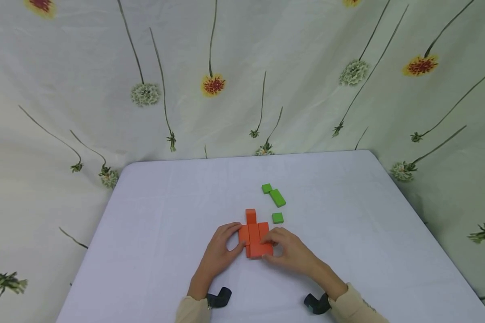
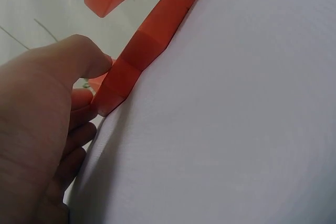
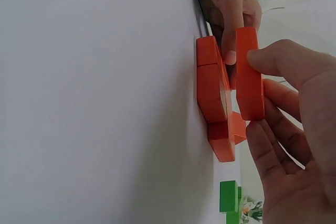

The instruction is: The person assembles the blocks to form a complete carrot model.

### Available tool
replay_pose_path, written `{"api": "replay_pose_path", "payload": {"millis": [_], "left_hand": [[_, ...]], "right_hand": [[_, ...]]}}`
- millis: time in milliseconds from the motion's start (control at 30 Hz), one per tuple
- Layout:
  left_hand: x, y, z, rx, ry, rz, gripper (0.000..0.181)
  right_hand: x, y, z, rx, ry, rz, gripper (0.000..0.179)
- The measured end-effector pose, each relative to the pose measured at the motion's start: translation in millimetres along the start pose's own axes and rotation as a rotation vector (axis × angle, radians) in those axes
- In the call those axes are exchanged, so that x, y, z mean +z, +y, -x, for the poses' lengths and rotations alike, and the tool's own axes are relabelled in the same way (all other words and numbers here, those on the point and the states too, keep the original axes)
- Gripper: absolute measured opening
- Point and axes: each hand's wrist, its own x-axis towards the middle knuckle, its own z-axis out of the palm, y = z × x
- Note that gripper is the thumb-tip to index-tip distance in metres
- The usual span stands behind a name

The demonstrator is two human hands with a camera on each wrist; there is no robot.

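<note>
Several orange-red blocks point(image 1: 253, 233) lie side by side in a group on the white table. At the group's left edge, my left hand point(image 1: 222, 246) holds an outer orange block point(image 2: 116, 80), thumb on the near side and fingers on the far side. My right hand point(image 1: 293, 251) pinches another orange block point(image 3: 249, 77) between thumb and fingers. The right wrist view shows this block raised over the group, with a gap beneath it. From the head it overlaps the group's near end. One orange block point(image 1: 250, 216) sticks out at the far end.
Behind the orange group lie a small green block point(image 1: 266, 188), a longer green block point(image 1: 277, 198) and another small green block point(image 1: 277, 218). The white-covered table point(image 1: 165, 202) ends at a flower-patterned cloth point(image 1: 242, 45) at the back and sides.
</note>
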Motion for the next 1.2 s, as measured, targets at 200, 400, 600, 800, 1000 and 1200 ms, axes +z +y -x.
{"api": "replay_pose_path", "payload": {"millis": [200, 400, 600, 800, 1000, 1200], "left_hand": [[-0.3, 0.0, -1.3, -0.002, 0.0, -0.005, 0.048], [-0.2, -0.8, -1.1, -0.02, -0.022, 0.006, 0.048], [-1.0, 0.5, -0.7, -0.008, -0.014, -0.001, 0.048], [-1.3, 0.6, -0.1, -0.021, -0.024, -0.003, 0.048], [-1.2, 0.6, 0.5, -0.048, -0.033, 0.016, 0.048], [-1.0, 0.9, 0.3, -0.047, -0.032, 0.006, 0.048]], "right_hand": [[2.7, -2.0, 2.2, -0.002, -0.037, 0.0, 0.027], [6.6, -3.2, 4.6, -0.035, -0.057, 0.01, 0.027], [8.7, -5.3, 5.7, -0.037, -0.078, 0.03, 0.026], [11.0, -7.3, 6.7, -0.024, -0.1, 0.046, 0.024], [14.0, -6.1, 8.3, -0.014, -0.088, 0.065, 0.024], [17.9, -2.1, 8.5, -0.01, -0.087, 0.065, 0.026]]}}
